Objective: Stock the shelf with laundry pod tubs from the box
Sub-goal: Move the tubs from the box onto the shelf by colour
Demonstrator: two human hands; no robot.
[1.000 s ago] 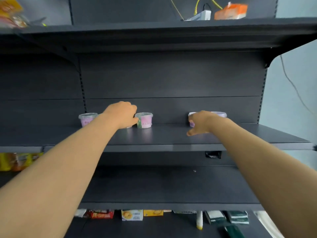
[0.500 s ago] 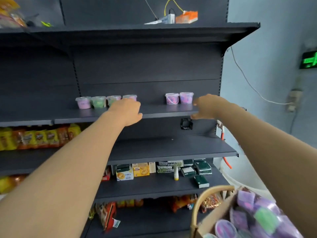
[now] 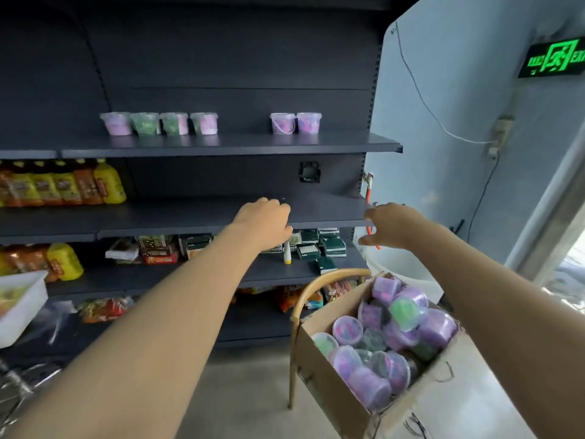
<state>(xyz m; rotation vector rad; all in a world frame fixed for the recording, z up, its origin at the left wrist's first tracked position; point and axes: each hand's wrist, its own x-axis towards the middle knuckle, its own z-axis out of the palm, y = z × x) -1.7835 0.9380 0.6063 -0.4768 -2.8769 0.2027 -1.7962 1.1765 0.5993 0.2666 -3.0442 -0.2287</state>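
Head view, looking forward and down along two bare forearms toward a dark shelving unit. Left hand point(image 3: 264, 223) hangs in front of the edge of the second board, back toward the camera, fingers loosely curled downward and holding nothing. Right hand point(image 3: 391, 224), near the unit's right end post, has its fingers relaxed and spread with the thumb low, and it is likewise empty. The two hands are well apart. On the upper shelf point(image 3: 221, 146), toward the far back, stand upright lidded laundry pod containers. A row of four tubs point(image 3: 160, 123) stands close together at left. After a gap, a pair of tubs point(image 3: 296, 122) stands side by side at right. Pink, purple and green contents show through their clear walls. At near right is an open-topped cardboard box point(image 3: 329, 378), set against a bent-wood chair frame point(image 3: 319, 280). It is heaped with boxed tubs point(image 3: 395, 337) lying at mixed angles, mostly purple with some green. At far left, the second board carries yellow and orange bottles point(image 3: 63, 185). The board beneath carries dark green packs point(image 3: 319, 245) among other small cartons. A white bin point(image 3: 19, 305) sits at the near left edge. A lit green exit sign point(image 3: 555, 58) hangs on the pale wall at upper right.
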